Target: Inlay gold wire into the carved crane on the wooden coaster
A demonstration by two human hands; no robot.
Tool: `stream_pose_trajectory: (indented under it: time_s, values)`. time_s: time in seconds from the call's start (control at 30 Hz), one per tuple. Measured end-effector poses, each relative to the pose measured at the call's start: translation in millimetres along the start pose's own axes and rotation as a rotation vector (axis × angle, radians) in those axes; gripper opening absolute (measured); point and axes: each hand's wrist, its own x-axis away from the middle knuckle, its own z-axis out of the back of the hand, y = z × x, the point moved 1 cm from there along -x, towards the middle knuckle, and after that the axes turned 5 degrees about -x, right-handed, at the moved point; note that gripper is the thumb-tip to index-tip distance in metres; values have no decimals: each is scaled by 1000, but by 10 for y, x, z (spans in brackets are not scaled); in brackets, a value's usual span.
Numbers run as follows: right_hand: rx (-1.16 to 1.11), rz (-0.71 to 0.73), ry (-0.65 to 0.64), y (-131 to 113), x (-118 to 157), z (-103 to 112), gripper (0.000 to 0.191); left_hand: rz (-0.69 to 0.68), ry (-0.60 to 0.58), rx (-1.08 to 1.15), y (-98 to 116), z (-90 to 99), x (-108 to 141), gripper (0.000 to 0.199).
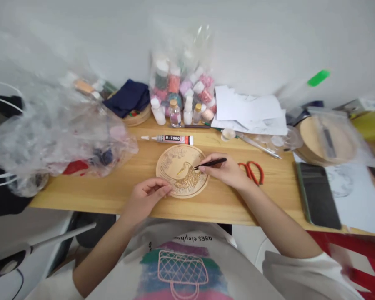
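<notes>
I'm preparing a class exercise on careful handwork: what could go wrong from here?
The right hand holds black tweezers with their tips at the carved wooden disc; a slipping grip might scratch or disturb its gold detail. The left hand meets the disc on just one side, so it might turn. The smartphone lies near the table's front edge, so a knock could send it over.

A wood-grain tabletop (143,166) carries a round carved wooden plaque (181,172). Just beyond the plaque lies a B-7000 glue tube (175,139); farther beyond it stand small bottles (175,115). Clear plastic bags (50,137) heap left of it; right of it lies a red-handled tool (261,170), then, well apart, a drawing sheet (359,212).
</notes>
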Motion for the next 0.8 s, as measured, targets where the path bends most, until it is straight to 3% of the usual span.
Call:
stream_pose_trajectory:
  time_s: [0.1,0.23,0.43,0.53,0.63,0.8]
  values:
    - [-19,17,56,-14,-22,8,36,8,-67,76,206,-87,-100,42]
    - [-14,94,165,-175,-4,68,41,-10,-193,205,680,-269,-201,47]
    - [60,311,309,-890,231,162,19,-62,-381,420,1297,-526,-308,39]
    - [95,582,411,-1235,389,65,6,-106,-461,531,1460,-602,-319,29]
    - [139,840,524,-1412,482,-93,15,-165,-540,553,1548,-644,-293,21]
    - [207,984,522,-1448,469,-256,27,-207,-599,585,1586,-668,-223,13]
